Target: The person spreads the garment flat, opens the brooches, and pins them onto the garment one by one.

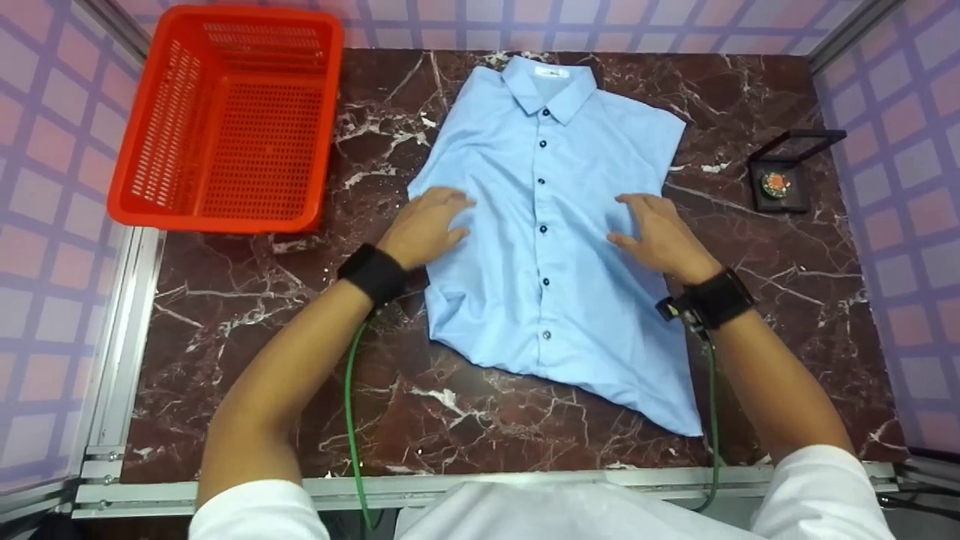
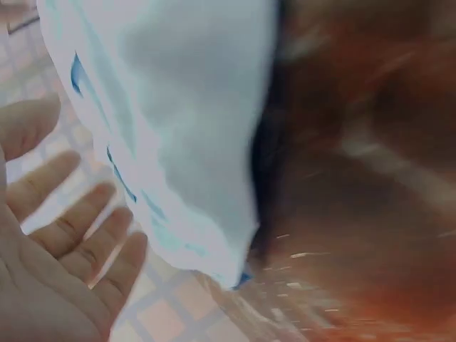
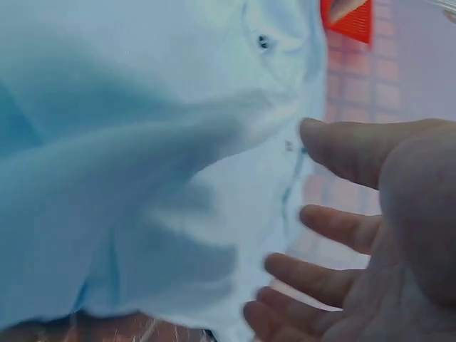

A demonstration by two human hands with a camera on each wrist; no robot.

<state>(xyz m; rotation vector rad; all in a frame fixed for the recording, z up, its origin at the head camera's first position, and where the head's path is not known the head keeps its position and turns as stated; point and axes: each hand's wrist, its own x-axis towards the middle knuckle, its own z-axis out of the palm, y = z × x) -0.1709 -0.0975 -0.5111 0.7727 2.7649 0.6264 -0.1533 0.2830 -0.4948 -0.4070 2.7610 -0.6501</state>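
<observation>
A light blue button-up shirt point(image 1: 517, 217) lies front up on the dark red marbled table, collar point(image 1: 551, 90) at the far side and dark buttons down the middle. Its lower hem slants, reaching closest to the person at the right corner. My left hand point(image 1: 429, 225) is over the shirt's left edge, fingers spread and holding nothing; the left wrist view shows these fingers point(image 2: 78, 235) straight beside the cloth. Over the right side of the shirt is my right hand point(image 1: 660, 232), with spread fingers point(image 3: 320, 278) and nothing gripped.
A red plastic basket point(image 1: 324, 150) stands at the back left. On the right sits a small open black box point(image 1: 761, 196) with a round green and orange piece point(image 1: 775, 184) inside. Green cables point(image 1: 349, 405) trail from both wristbands. Checked panels point(image 1: 45, 247) enclose the table.
</observation>
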